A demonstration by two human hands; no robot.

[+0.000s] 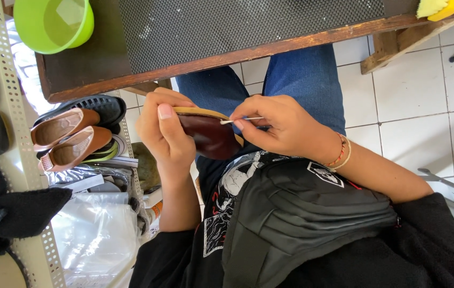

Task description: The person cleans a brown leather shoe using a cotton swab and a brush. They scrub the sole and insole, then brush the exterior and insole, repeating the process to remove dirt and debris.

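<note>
At 7 o'clock lie clear plastic bags (96, 234); my left hand (165, 136) clasps the dark red shoe (208, 136), my right hand (283, 128) pinches a white thread (243, 120).

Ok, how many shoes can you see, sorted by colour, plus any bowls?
Dark red shoe, held in both hands: 1
Brown shoes on the rack: 2
Black shoe on the rack: 1
Green bowl on the table: 1
Total: 5

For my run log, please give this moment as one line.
left hand: holds dark red leather shoe | right hand: pinches thin white thread at shoe's tan sole edge
</note>
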